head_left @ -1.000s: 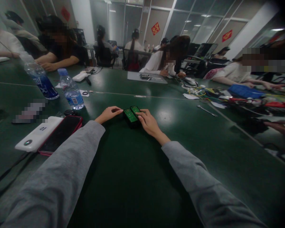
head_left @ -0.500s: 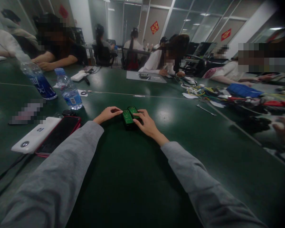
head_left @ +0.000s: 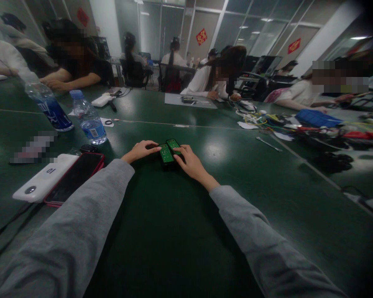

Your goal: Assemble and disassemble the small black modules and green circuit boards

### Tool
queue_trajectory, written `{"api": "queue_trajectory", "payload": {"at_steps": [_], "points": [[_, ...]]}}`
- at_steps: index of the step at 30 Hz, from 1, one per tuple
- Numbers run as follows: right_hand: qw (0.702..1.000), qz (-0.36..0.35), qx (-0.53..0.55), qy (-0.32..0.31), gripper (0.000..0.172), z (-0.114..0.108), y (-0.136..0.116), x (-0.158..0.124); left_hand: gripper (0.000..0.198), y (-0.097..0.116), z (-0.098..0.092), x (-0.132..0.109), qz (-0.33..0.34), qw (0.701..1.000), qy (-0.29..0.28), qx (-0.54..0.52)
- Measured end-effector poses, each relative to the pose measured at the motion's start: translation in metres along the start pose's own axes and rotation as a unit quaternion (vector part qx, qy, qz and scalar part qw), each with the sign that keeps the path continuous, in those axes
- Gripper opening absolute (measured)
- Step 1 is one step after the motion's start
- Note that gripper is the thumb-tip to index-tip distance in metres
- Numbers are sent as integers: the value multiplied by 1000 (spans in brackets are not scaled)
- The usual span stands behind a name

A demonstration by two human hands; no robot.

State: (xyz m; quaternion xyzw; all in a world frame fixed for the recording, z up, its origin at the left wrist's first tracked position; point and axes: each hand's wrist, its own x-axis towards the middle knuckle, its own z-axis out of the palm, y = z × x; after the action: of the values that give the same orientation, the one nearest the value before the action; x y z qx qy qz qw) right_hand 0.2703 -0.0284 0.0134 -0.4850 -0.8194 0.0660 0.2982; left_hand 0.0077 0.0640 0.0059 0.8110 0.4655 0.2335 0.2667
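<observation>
Two black cases lie side by side on the table in front of me, each with a green circuit board facing up: a left circuit board (head_left: 165, 155) and a right circuit board (head_left: 173, 143). The left one sits slightly nearer to me. From the left, my left hand (head_left: 142, 150) grips the edge of the left case between thumb and fingers. My right hand (head_left: 190, 161) holds the right case, with fingertips resting over its board. Fingers cover part of the right board, and the undersides of both cases are hidden.
To the left stand a water bottle (head_left: 88, 122) and a larger blue-labelled bottle (head_left: 51, 109). Nearer lie a white power bank (head_left: 45, 177) and a red-cased phone (head_left: 76, 178). A wrench (head_left: 269, 144) and tangled cables (head_left: 264, 120) lie right. Several people sit around the table.
Both hands stay at the two cases with barely any movement. A person's hand at the far right edge has gone out of view. The whole view has shifted slightly.
</observation>
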Motion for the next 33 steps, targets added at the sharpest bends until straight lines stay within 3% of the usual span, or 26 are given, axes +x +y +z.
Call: {"api": "queue_trajectory", "payload": {"at_steps": [8, 14, 18, 22, 26, 29, 33], "points": [[1000, 16, 8, 24, 35, 4, 8, 1, 53, -6, 2, 5, -8, 999, 3, -54], [998, 21, 29, 53, 50, 12, 19, 2, 60, 12, 1, -1, -48, 998, -17, 37], [992, 70, 24, 107, 54, 12, 26, 2, 60, 19, 0, -1, -75, 996, -36, 22], [970, 160, 42, 181, 62, 13, 39, 4, 52, 24, -1, -4, -101, 995, -9, 16], [956, 224, 65, 177, 59, 13, 50, 5, 46, 28, -2, -8, -102, 995, 8, 8], [960, 204, 46, 185, 52, 10, 50, 5, 43, 28, -3, -9, -79, 997, 14, 0], [969, 133, -95, 185, 53, 8, 36, 2, 44, 25, -2, -8, -58, 998, 19, 2]]}}
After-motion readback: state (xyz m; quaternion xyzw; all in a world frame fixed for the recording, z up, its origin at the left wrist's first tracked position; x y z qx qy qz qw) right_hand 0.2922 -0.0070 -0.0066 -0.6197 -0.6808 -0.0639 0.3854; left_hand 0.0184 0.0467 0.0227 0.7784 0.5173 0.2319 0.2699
